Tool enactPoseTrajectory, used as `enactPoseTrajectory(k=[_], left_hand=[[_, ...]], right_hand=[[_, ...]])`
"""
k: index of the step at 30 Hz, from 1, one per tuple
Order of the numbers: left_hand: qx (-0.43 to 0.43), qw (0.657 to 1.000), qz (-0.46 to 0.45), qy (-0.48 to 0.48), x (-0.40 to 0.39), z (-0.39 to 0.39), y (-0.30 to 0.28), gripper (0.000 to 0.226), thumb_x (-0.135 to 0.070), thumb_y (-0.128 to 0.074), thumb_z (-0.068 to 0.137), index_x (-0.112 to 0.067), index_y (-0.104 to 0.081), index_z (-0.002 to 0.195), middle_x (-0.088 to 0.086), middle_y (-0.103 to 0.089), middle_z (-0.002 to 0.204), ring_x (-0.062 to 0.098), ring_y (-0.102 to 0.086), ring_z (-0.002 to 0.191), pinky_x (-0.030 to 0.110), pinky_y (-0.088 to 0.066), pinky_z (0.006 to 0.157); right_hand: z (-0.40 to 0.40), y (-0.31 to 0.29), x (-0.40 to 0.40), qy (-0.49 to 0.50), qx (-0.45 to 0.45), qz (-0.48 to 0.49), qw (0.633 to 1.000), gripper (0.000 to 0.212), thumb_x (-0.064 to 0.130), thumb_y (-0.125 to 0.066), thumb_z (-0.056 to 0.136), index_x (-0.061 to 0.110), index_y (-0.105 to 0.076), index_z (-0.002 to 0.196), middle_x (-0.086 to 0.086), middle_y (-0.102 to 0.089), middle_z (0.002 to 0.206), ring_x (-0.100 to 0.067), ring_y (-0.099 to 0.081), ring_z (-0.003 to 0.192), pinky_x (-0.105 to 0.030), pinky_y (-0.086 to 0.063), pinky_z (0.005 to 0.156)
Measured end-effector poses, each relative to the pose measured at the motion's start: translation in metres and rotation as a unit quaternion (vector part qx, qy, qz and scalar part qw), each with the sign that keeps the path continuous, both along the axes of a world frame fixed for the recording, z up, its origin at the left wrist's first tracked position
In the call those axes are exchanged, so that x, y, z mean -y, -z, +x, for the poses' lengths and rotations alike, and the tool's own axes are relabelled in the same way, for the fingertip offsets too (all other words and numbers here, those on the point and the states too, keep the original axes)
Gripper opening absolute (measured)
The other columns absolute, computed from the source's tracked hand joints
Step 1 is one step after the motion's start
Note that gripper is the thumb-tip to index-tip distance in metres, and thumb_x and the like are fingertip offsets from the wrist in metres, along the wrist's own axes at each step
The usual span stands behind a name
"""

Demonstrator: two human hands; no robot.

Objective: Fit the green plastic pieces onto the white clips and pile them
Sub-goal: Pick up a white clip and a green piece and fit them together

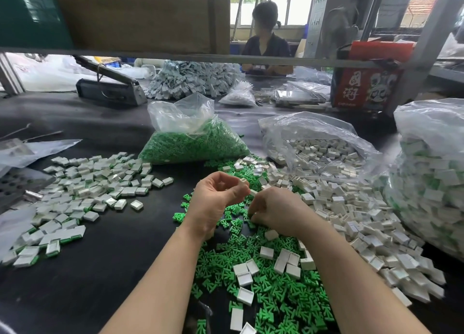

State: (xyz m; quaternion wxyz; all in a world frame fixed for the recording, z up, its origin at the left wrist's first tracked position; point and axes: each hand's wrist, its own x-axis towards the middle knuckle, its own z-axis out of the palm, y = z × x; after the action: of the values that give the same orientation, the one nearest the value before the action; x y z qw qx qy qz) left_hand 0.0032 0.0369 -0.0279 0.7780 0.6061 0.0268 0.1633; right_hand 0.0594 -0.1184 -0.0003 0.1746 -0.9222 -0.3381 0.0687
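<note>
My left hand (218, 198) is raised over the black table, its fingertips pinched on a small white clip (243, 181). My right hand (272, 209) rests low on the loose green pieces (283, 293), fingers curled down among them; whether it holds one is hidden. Loose white clips (351, 208) spread to the right of my hands. A pile of fitted clips with green edges (82, 198) lies at the left.
A plastic bag of green pieces (195, 142) stands behind my hands. Bags of white clips (319, 145) and of fitted clips (431, 183) fill the right. A metal rail (175, 55) crosses overhead. Another person (266, 40) sits across the table.
</note>
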Motion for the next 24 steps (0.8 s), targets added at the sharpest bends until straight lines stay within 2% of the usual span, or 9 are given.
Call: enactPoseTrajectory(k=[4,7,9,12,14,16,17,21,24], left_hand=[[-0.003,1.0,0.008,-0.007,-0.001,-0.001,-0.002,0.032,-0.03,-0.089,0.052,-0.019,-0.067,0.072,0.003,-0.074,0.078,0.012,-0.069,0.072,0.02,-0.053,0.063],[-0.006,1.0,-0.011,-0.007,0.0,-0.002,-0.004,0.027,-0.031,-0.088,0.048,-0.025,-0.068,0.064,-0.001,-0.073,0.074,0.012,-0.066,0.067,0.021,-0.054,0.062],[-0.008,1.0,-0.018,-0.008,-0.001,-0.001,-0.004,0.026,-0.026,-0.087,0.051,-0.025,-0.068,0.067,-0.002,-0.072,0.076,0.012,-0.066,0.068,0.022,-0.054,0.062],[-0.011,1.0,-0.025,-0.012,-0.002,-0.002,-0.004,0.032,-0.017,-0.084,0.055,-0.019,-0.069,0.084,-0.005,-0.07,0.074,0.009,-0.065,0.069,0.022,-0.053,0.062],[-0.008,0.999,-0.029,-0.013,-0.002,-0.002,-0.004,0.026,-0.014,-0.083,0.058,-0.02,-0.074,0.081,-0.007,-0.068,0.071,0.007,-0.064,0.067,0.02,-0.052,0.061],[-0.006,1.0,-0.027,-0.006,-0.001,-0.002,-0.004,0.018,-0.012,-0.082,0.06,-0.022,-0.076,0.073,-0.007,-0.069,0.069,0.006,-0.065,0.064,0.018,-0.051,0.06],[-0.006,1.0,-0.026,-0.001,0.001,-0.001,-0.004,0.017,-0.011,-0.081,0.061,-0.023,-0.077,0.071,-0.006,-0.071,0.069,0.006,-0.066,0.064,0.017,-0.052,0.06],[-0.015,0.999,-0.03,0.012,0.005,0.0,-0.004,0.022,-0.013,-0.084,0.056,-0.021,-0.08,0.076,0.001,-0.076,0.078,0.01,-0.071,0.07,0.019,-0.055,0.062],[-0.02,0.999,-0.031,0.014,0.007,0.0,-0.005,0.027,-0.016,-0.085,0.056,-0.021,-0.081,0.083,0.005,-0.077,0.08,0.012,-0.072,0.073,0.019,-0.055,0.063]], right_hand=[[0.001,0.003,0.0,0.021,0.003,0.0,1.0,0.011,0.031,-0.074,0.084,0.022,-0.07,0.09,0.008,-0.068,0.09,-0.011,-0.061,0.083,-0.029,-0.052,0.078],[0.002,0.003,0.0,0.018,0.014,-0.001,1.0,0.011,0.03,-0.073,0.085,0.021,-0.066,0.087,0.008,-0.066,0.087,-0.012,-0.059,0.081,-0.029,-0.051,0.077],[0.0,0.003,-0.001,0.023,0.013,0.012,1.0,0.012,0.029,-0.073,0.086,0.023,-0.063,0.084,0.01,-0.063,0.083,-0.01,-0.058,0.078,-0.029,-0.051,0.076],[0.0,0.004,0.002,0.054,-0.061,0.15,0.985,0.008,0.02,-0.074,0.085,0.019,-0.068,0.088,0.004,-0.067,0.083,-0.011,-0.064,0.077,-0.03,-0.058,0.077],[0.0,-0.001,0.006,0.077,-0.135,0.28,0.947,0.008,0.015,-0.074,0.084,0.018,-0.071,0.091,-0.001,-0.072,0.085,-0.01,-0.068,0.075,-0.024,-0.058,0.069],[0.0,-0.008,0.009,0.088,-0.222,0.381,0.893,0.012,0.009,-0.072,0.084,0.017,-0.072,0.093,-0.004,-0.073,0.087,-0.006,-0.067,0.071,-0.018,-0.053,0.063],[-0.001,-0.01,0.009,0.086,-0.271,0.421,0.861,0.015,0.004,-0.07,0.085,0.014,-0.072,0.095,-0.007,-0.072,0.089,-0.008,-0.065,0.072,-0.02,-0.052,0.065],[-0.006,-0.014,0.007,0.061,-0.385,0.505,0.77,0.028,-0.009,-0.059,0.088,0.001,-0.066,0.113,-0.024,-0.068,0.107,-0.027,-0.066,0.093,-0.034,-0.055,0.09],[-0.008,-0.015,0.004,0.04,-0.427,0.537,0.727,0.031,-0.011,-0.054,0.089,-0.001,-0.064,0.117,-0.026,-0.068,0.111,-0.03,-0.068,0.095,-0.032,-0.058,0.086]])
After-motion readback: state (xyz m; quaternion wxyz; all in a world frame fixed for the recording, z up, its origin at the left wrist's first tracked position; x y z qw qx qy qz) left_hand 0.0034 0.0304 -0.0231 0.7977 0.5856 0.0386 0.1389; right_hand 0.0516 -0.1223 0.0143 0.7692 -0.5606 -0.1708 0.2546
